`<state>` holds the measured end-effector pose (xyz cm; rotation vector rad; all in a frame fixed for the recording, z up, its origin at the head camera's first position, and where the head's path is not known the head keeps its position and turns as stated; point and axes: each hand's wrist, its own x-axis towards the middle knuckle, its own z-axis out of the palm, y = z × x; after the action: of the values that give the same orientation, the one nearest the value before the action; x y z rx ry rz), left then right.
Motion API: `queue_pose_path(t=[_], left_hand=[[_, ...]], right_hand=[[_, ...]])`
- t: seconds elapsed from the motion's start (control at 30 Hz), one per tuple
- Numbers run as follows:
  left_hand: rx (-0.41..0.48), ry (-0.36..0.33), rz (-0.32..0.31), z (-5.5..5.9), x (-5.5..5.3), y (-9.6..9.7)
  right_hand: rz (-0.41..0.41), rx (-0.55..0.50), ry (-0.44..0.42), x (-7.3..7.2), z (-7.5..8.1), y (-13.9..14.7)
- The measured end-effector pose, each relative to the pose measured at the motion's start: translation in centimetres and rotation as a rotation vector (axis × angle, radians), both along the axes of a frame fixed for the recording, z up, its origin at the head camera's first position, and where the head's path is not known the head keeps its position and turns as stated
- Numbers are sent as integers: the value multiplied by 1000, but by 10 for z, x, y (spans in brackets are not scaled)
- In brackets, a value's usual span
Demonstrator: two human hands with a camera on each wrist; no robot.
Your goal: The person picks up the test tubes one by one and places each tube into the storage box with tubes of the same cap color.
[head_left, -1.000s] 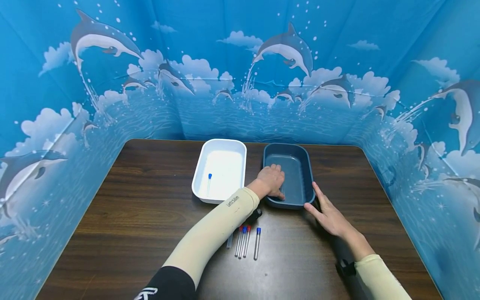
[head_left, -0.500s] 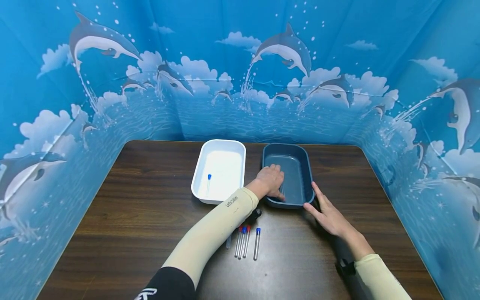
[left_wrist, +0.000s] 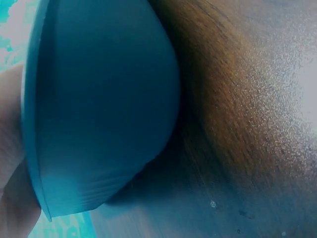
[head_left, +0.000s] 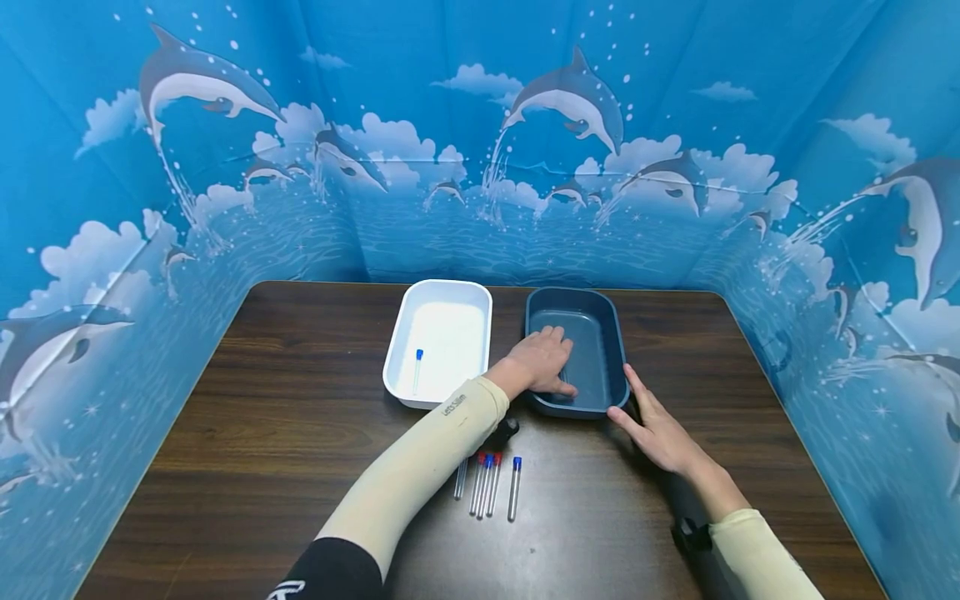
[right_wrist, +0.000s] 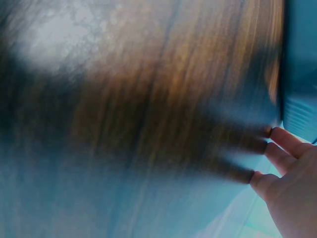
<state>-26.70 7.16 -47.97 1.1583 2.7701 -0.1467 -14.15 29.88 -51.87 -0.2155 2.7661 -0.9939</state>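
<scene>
"Hands, where were they?"
"Left hand (head_left: 542, 360), thumb spread wide, reached inside the dark tray (head_left: 592, 333); right hand (head_left: 660, 433), fingers extended, touched its near right corner."
"Obstructions?"
"Left sleeve (head_left: 420, 465); it crossed the white tray's (head_left: 450, 325) corner, partly hiding tubes (head_left: 484, 487) lying nearer."

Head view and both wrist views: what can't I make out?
- Head view: whatever lies under the left hand, hidden by the hand itself.
- Head view: the top of the leftmost tube on the table, behind the left sleeve.
- Left wrist view: the left hand's fingertips, behind the dark tray.
- Right wrist view: the rest of the right hand, cut off by the right edge.
</scene>
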Motion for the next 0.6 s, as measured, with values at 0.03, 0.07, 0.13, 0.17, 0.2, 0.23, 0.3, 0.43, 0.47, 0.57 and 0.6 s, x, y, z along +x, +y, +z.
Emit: queue_pose_path(t=[0.03, 0.07, 0.13, 0.17, 0.2, 0.23, 0.3, 0.43, 0.47, 0.57, 0.6], left_hand=[[23, -1, -2, 1, 0, -1], [49, -1, -5, 2, 1, -3], [110, 8, -15, 7, 5, -6], [145, 15, -22, 11, 7, -9], [176, 26, -28, 15, 10, -11], [208, 38, -34, 20, 13, -15], [267, 59, -43, 30, 20, -22], [382, 79, -52, 47, 38, -42], [411, 74, -50, 49, 43, -49], [498, 34, -43, 50, 62, -70], [522, 18, -42, 49, 68, -77]], right_hand=[[-1, 1, -1, 0, 0, 0], [0, 5, -2, 0, 0, 0], [-1, 6, -3, 0, 0, 0], [-2, 5, -3, 0, 0, 0], [-2, 4, -3, 0, 0, 0], [-2, 4, -3, 1, 1, -1], [-4, -1, -4, 1, 2, -1], [-9, -8, -4, 0, 3, -2], [-10, -8, -5, 0, 3, -2], [-9, -6, -3, 0, 3, -2], [-10, -7, -1, 0, 3, -1]])
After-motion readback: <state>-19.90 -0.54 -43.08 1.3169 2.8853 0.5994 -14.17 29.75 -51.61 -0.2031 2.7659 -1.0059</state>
